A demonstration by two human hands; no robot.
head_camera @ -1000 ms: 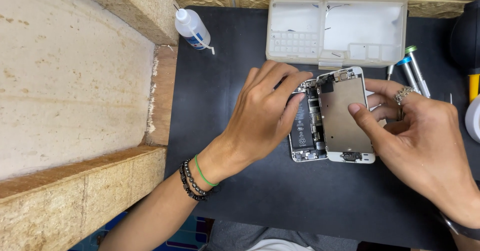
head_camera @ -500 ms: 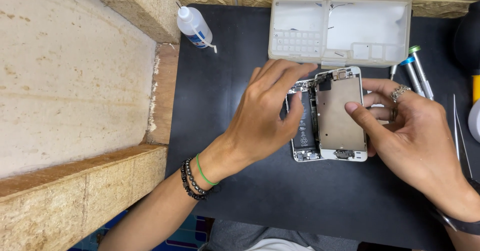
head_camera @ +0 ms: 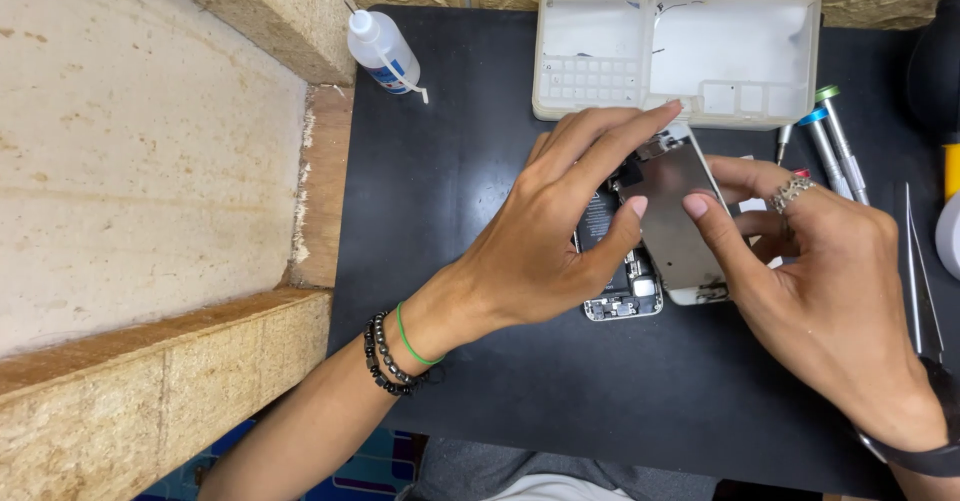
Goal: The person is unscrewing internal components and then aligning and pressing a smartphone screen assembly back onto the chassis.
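On the black mat [head_camera: 480,211], the left hand [head_camera: 545,251] has slid upward over the opened phone [head_camera: 625,296], fingertips pinching the screen panel [head_camera: 675,216]. The right hand [head_camera: 820,281] now grips that panel's right edge, tilting it further off the body.

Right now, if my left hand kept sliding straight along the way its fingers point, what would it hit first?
Probably the white plastic parts tray: the left hand points up and right over the opened phone, its fingertips almost at the tray's front wall. Height is unclear.

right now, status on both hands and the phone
Left hand and right hand both gripping the screen panel, lifted over the opened phone. Parts tray close behind; screwdrivers at right.
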